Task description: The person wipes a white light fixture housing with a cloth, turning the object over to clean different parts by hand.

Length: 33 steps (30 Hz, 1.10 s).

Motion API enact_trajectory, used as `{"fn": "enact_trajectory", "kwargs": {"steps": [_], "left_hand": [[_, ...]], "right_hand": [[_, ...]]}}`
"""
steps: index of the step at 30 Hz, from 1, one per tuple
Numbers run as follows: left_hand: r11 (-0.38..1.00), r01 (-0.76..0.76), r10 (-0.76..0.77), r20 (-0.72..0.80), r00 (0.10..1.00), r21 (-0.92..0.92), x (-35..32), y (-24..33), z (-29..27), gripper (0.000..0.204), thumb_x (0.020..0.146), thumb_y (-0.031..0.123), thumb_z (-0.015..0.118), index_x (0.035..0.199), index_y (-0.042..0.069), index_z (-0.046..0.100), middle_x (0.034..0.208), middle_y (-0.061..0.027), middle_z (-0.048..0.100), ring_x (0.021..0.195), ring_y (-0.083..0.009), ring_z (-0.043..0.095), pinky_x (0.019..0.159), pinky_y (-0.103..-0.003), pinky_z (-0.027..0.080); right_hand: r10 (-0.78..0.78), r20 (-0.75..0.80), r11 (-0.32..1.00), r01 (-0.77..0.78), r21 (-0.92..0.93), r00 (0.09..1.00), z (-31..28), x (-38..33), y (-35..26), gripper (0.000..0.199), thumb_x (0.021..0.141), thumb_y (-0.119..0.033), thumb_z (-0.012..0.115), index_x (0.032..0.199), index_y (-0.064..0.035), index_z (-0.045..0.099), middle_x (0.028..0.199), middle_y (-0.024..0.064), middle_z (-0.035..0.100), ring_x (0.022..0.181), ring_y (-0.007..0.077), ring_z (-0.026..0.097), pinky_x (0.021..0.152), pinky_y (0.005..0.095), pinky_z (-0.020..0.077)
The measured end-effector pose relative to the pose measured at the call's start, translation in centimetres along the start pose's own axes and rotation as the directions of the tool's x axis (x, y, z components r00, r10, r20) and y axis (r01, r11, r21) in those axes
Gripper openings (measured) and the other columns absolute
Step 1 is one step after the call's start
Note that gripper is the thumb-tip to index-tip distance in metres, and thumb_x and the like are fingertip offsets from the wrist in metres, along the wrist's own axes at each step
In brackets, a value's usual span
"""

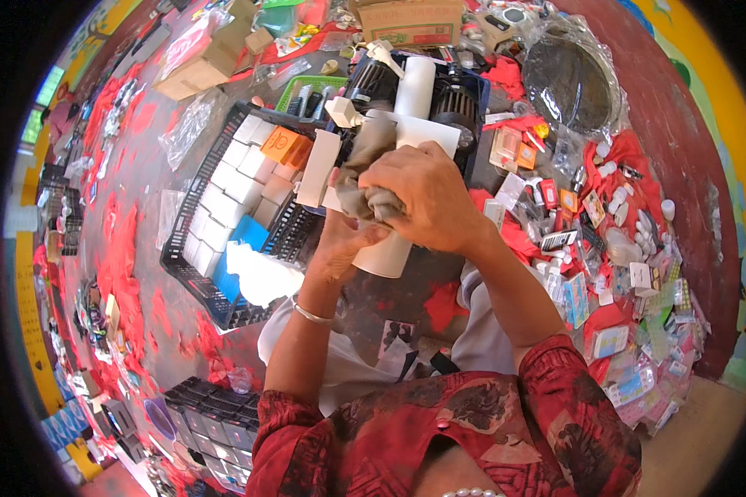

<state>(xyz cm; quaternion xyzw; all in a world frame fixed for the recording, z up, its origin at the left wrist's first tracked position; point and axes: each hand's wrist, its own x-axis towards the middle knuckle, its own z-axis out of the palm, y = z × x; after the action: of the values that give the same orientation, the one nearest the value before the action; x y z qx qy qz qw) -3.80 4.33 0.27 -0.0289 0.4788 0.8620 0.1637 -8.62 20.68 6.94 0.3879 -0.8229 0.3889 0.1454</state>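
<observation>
My right hand (pixel 427 199) is closed round a bunched grey-brown cloth (pixel 373 145) and presses it against a white object with a rounded lower end (pixel 384 258). From below and to the left, my left hand (pixel 346 232) grips this white object; its fingers are partly hidden by the cloth. A cream rectangular panel (pixel 318 171) sticks out at its left side, and whether it is joined to the white object I cannot tell. Beyond the hands, a white cylinder (pixel 415 87) stands between two dark ribbed cylinders, the right one (pixel 455 103) close by.
Left of my hands sits a black crate (pixel 192 269) of white boxes, an orange box (pixel 286 146) and crumpled white plastic (pixel 265 273). A green basket (pixel 310 83) lies behind. At right are a plastic-wrapped black round object (pixel 574 79) and scattered small packages (pixel 609 342). Black boxes (pixel 211 427) stand lower left.
</observation>
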Motion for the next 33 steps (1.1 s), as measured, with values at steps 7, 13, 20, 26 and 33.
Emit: {"fn": "enact_trajectory", "kwargs": {"steps": [7, 13, 20, 26, 33], "left_hand": [[0.976, -0.014, 0.019, 0.019, 1.0, -0.216, 0.1, -1.3, -1.4, 0.11, 0.06, 0.021, 0.08, 0.143, 0.011, 0.007, 0.13, -0.0172, 0.042, 0.114, -0.0307, 0.049, 0.096, -0.041, 0.042], [0.9, 0.126, -0.07, 0.147, 0.987, -0.417, 0.7, -2.4, -3.0, 0.076, 0.074, 0.032, 0.072, 0.133, 0.003, 0.034, 0.119, -0.016, 0.052, 0.104, -0.0273, 0.056, 0.089, -0.04, 0.049], [0.836, -0.209, 0.151, -0.155, 0.976, -0.506, 2.1, 0.1, -3.0, 0.058, 0.088, 0.044, 0.048, 0.131, 0.006, 0.039, 0.124, -0.0157, 0.05, 0.11, -0.0291, 0.051, 0.093, -0.043, 0.044], [0.689, -0.207, 0.24, -0.05, 0.969, -0.695, 1.7, 2.0, -4.4, 0.071, 0.083, 0.053, 0.049, 0.131, 0.003, 0.036, 0.124, -0.0212, 0.047, 0.105, -0.0359, 0.051, 0.086, -0.045, 0.047], [0.838, -0.211, 0.165, -0.135, 0.977, -0.504, 1.7, -0.1, -4.3, 0.076, 0.078, 0.047, 0.063, 0.133, 0.003, 0.034, 0.125, -0.0173, 0.047, 0.11, -0.0325, 0.05, 0.09, -0.044, 0.046]], "right_hand": [[0.58, -0.296, 0.814, -0.553, 0.178, 0.759, -0.7, -2.9, 6.4, 0.018, 0.073, -0.007, 0.065, 0.091, -0.002, 0.064, 0.082, 0.0059, 0.066, 0.072, 0.0174, 0.063, 0.065, 0.0316, 0.0488], [0.751, -0.324, 0.477, -0.132, 0.869, 0.575, -2.1, -2.7, 5.2, 0.018, 0.071, 0.002, 0.063, 0.089, -0.0028, 0.065, 0.078, 0.0032, 0.065, 0.066, 0.0091, 0.059, 0.062, 0.0251, 0.0491], [0.04, 0.054, 0.978, -0.05, 0.205, 0.998, 3.9, -4.7, 0.0, 0.027, 0.06, -0.011, 0.064, 0.087, -0.0089, 0.06, 0.086, 0.011, 0.056, 0.083, 0.0301, 0.053, 0.074, 0.0387, 0.0404], [0.527, 0.182, 0.655, -0.534, 0.535, 0.83, 3.2, -6.3, 1.6, 0.023, 0.069, -0.014, 0.065, 0.088, -0.0018, 0.061, 0.081, 0.0126, 0.062, 0.079, 0.0237, 0.06, 0.074, 0.0325, 0.0469], [0.369, 0.227, 0.813, -0.431, 0.391, 0.901, 3.7, -4.9, 0.8, 0.059, 0.067, -0.036, 0.074, 0.112, -0.0027, 0.054, 0.084, 0.0131, 0.063, 0.075, 0.0274, 0.062, 0.073, 0.0345, 0.048]]}}
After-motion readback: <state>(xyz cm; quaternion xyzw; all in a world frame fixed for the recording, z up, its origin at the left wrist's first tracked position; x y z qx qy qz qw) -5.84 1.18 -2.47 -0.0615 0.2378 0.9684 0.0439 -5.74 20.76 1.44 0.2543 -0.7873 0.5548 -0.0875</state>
